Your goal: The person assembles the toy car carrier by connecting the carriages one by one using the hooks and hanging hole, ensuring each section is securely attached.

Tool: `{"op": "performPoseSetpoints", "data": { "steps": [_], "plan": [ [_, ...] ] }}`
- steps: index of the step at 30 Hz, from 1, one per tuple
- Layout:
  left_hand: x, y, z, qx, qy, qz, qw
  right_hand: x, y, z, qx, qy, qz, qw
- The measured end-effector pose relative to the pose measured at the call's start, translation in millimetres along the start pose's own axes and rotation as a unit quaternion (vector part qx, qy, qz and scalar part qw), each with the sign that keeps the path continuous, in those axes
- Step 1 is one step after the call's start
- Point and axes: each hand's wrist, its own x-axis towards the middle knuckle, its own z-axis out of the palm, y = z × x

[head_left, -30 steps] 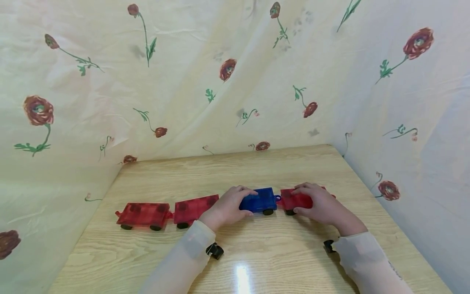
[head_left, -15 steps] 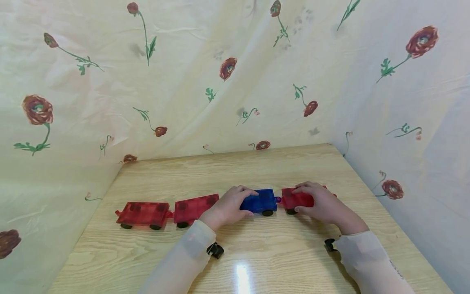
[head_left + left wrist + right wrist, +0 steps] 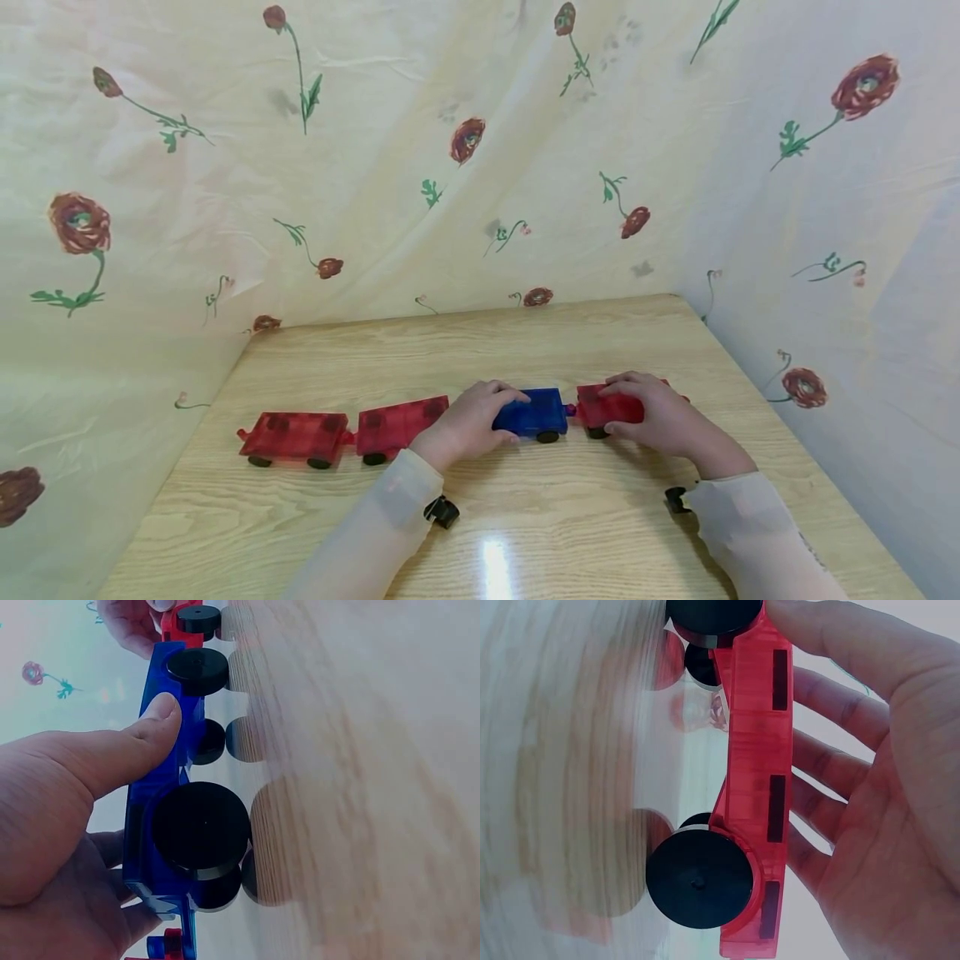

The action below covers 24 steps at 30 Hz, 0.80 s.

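In the head view, a row of see-through toy train cars with black wheels runs across the table. My left hand [image 3: 468, 425] grips the blue car [image 3: 546, 414]; in the left wrist view the thumb presses its near side, the other fingers behind. My right hand [image 3: 660, 417] holds the rightmost red car [image 3: 618, 408], thumb on one side, fingers on the other. Between these two cars the blue ring and a red hook overlap [image 3: 571, 410]. Behind the left hand, the blue car's rear end is hidden; the left wrist view shows a red and blue coupling [image 3: 171, 945] there.
To the left stand two more red cars, a middle one [image 3: 397, 423] and an end one [image 3: 294, 435], linked to each other. All are on a wooden table [image 3: 562, 533]. Flower-patterned cloth [image 3: 375, 167] hangs behind and at both sides.
The front end of the blue car has come down slightly, and its ring, visible as a separate loop before, now overlaps the red hook. Both hands keep their grip and have hardly moved.
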Motion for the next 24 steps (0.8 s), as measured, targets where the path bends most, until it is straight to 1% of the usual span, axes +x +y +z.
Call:
{"op": "performPoseSetpoints", "data": {
  "steps": [3, 6, 9, 12, 14, 16, 21, 24],
  "plan": [
    [-0.4, 0.2, -0.1, 0.007, 0.0, 0.001, 1.0, -0.5, 0, 0, -0.002, 0.001, 0.0, 1.0],
    [-2.0, -0.7, -0.9, 0.002, -0.003, 0.0, 1.0, -0.6, 1, 0, -0.004, 0.002, -0.001, 1.0],
    [-4.7, -3.7, -2.6, -0.015, -0.007, -0.009, 0.9998, -0.2, 1, 0, -0.006, 0.0, -0.001, 1.0],
    [-10.0, -10.0, -6.5, -0.033, -0.006, -0.02, 0.9992, 0.8, -1, 0, -0.007, -0.004, 0.002, 1.0],
    [-15.0, -15.6, -9.5, -0.04, -0.003, -0.028, 0.9988, 1.3, -2, 0, -0.009, -0.007, 0.003, 0.9999],
    [-21.5, -22.7, -12.0, -0.04, 0.0, -0.029, 0.9988, 1.5, -2, -1, -0.009, -0.01, 0.003, 0.9999],
    [-42.0, -40.7, -20.3, -0.044, 0.006, -0.036, 0.9984, 1.5, -2, -2, -0.007, -0.013, 0.003, 0.9999],
    [-54.6, -52.1, -26.2, -0.039, 0.013, -0.046, 0.9981, 1.2, -2, -1, -0.004, -0.012, 0.004, 0.9999]
  ]
}}
